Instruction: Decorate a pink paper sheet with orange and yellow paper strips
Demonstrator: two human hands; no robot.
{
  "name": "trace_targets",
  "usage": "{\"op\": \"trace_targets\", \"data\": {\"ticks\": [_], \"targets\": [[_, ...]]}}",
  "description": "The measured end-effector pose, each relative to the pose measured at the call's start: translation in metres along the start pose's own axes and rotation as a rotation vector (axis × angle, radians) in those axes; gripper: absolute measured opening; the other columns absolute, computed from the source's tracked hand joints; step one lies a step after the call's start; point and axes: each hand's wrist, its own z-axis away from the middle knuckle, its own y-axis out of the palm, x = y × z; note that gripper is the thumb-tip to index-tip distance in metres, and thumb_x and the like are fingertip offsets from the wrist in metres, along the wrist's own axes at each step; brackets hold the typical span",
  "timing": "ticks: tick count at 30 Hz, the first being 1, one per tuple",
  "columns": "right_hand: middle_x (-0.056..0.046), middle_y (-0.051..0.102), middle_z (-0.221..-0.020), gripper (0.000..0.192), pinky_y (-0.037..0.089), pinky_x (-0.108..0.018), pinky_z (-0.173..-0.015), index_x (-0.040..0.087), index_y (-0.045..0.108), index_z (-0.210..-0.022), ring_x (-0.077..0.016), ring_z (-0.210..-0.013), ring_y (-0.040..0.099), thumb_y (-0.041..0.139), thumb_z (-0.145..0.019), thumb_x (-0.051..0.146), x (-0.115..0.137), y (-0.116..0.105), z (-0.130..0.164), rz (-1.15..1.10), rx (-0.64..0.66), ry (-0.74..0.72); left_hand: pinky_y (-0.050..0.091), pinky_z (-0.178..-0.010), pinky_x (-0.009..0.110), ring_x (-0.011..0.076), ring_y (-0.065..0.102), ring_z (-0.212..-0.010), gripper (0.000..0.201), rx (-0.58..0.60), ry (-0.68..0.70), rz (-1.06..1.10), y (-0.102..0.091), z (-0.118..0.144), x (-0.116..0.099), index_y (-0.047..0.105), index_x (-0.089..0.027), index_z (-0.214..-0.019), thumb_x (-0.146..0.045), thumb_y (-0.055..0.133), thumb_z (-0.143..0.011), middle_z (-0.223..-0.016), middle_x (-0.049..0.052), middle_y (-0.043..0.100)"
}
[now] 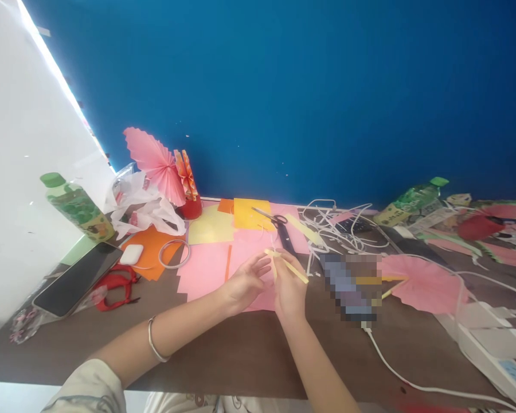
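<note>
Between the finger and thumb of my right hand (290, 289) is a narrow pale yellow paper strip (298, 272), bent so that one part slants to the right and another points down. My left hand (246, 282) is just left of it, fingers apart and curved, with nothing visible in it. Both hands are above pink paper sheets (206, 267) on the dark brown table. Beyond them, scissors (279, 219) lie partly over a yellow-orange sheet (252, 213), near a dark-handled tool (286, 238). A pale yellow sheet (210, 223) lies to the left.
A phone (77, 281), earphone case (132, 254) and green-capped bottle (79, 209) are at left, near pink folded paper fans (157, 166). Tangled white cables (339, 226), a pink fan (430, 284), another bottle (413, 201) and a power strip (490, 338) occupy the right.
</note>
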Motion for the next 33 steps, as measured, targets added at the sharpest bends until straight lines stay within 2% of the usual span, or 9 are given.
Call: {"op": "trace_targets", "data": {"ticks": [2, 6, 10, 14, 18, 21, 28, 33], "targets": [[-0.006, 0.063, -0.094, 0.018, 0.045, -0.036, -0.082, 0.018, 0.062, -0.075, -0.0211, -0.092, 0.058, 0.068, -0.068, 0.034, -0.003, -0.003, -0.001, 0.104, -0.025, -0.065, 0.032, -0.1, 0.04, 0.0246, 0.037, -0.124, 0.056, -0.062, -0.011, -0.075, -0.003, -0.002, 0.004, 0.056, -0.029, -0.105, -0.006, 0.065, -0.055, -0.127, 0.005, 0.046], [-0.005, 0.061, -0.087, 0.011, 0.046, -0.036, -0.079, 0.018, 0.061, -0.072, -0.0197, -0.088, 0.058, 0.065, -0.071, 0.029, -0.004, -0.011, 0.0, 0.33, -0.023, -0.314, 0.035, -0.096, 0.04, 0.0212, 0.048, -0.11, 0.054, -0.218, 0.021, -0.223, -0.006, -0.001, 0.005, 0.048, -0.027, -0.115, -0.022, 0.07, -0.066, -0.125, 0.009, 0.042], [-0.004, 0.061, -0.082, 0.008, 0.047, -0.036, -0.078, 0.019, 0.059, -0.072, -0.0184, -0.082, 0.059, 0.062, -0.073, 0.026, 0.001, -0.016, 0.0, 0.454, -0.024, -0.467, 0.038, -0.092, 0.037, 0.0146, 0.053, -0.094, 0.055, -0.313, 0.129, -0.311, -0.004, 0.001, 0.002, 0.045, -0.022, -0.114, -0.027, 0.072, -0.066, -0.114, 0.009, 0.046], [-0.005, 0.063, -0.084, 0.009, 0.048, -0.038, -0.079, 0.02, 0.056, -0.072, -0.0191, -0.083, 0.061, 0.064, -0.073, 0.026, 0.002, -0.019, -0.002, 0.485, 0.033, -0.471, 0.043, -0.084, 0.031, 0.0109, 0.054, -0.081, 0.04, -0.328, 0.269, -0.404, -0.002, 0.0, 0.002, 0.05, -0.019, -0.098, -0.026, 0.072, -0.065, -0.096, 0.003, 0.051], [-0.005, 0.065, -0.083, 0.015, 0.049, -0.039, -0.08, 0.02, 0.051, -0.069, -0.0195, -0.084, 0.063, 0.064, -0.072, 0.025, 0.002, -0.019, -0.001, 0.461, 0.06, -0.456, 0.045, -0.08, 0.029, 0.0116, 0.055, -0.08, 0.025, -0.306, 0.339, -0.442, 0.0, -0.002, 0.002, 0.052, -0.017, -0.082, -0.03, 0.069, -0.068, -0.085, 0.001, 0.055], [-0.003, 0.065, -0.08, 0.019, 0.049, -0.039, -0.079, 0.021, 0.046, -0.07, -0.0195, -0.084, 0.063, 0.065, -0.072, 0.025, 0.002, -0.018, 0.0, 0.417, 0.06, -0.422, 0.045, -0.081, 0.03, 0.0123, 0.057, -0.08, 0.022, -0.288, 0.333, -0.438, 0.001, -0.002, 0.002, 0.053, -0.016, -0.077, -0.032, 0.067, -0.071, -0.079, 0.001, 0.056], [0.0, 0.059, -0.079, 0.02, 0.049, -0.039, -0.082, 0.021, 0.05, -0.083, -0.0165, -0.082, 0.061, 0.066, -0.071, 0.021, -0.002, -0.018, 0.0, 0.274, 0.069, -0.392, 0.048, -0.082, 0.031, 0.0114, 0.06, -0.074, 0.025, -0.321, 0.255, -0.326, 0.0, 0.001, 0.003, 0.056, -0.014, -0.075, -0.034, 0.07, -0.068, -0.073, -0.001, 0.058], [0.0, 0.058, -0.084, 0.037, 0.048, -0.039, -0.084, 0.023, 0.049, -0.098, -0.0141, -0.077, 0.06, 0.07, -0.067, 0.02, -0.001, -0.013, 0.004, 0.182, 0.069, -0.32, 0.049, -0.079, 0.03, 0.011, 0.061, -0.071, 0.024, -0.348, 0.28, -0.321, 0.002, 0.002, 0.002, 0.056, -0.014, -0.076, -0.032, 0.07, -0.068, -0.073, 0.0, 0.059]]}}
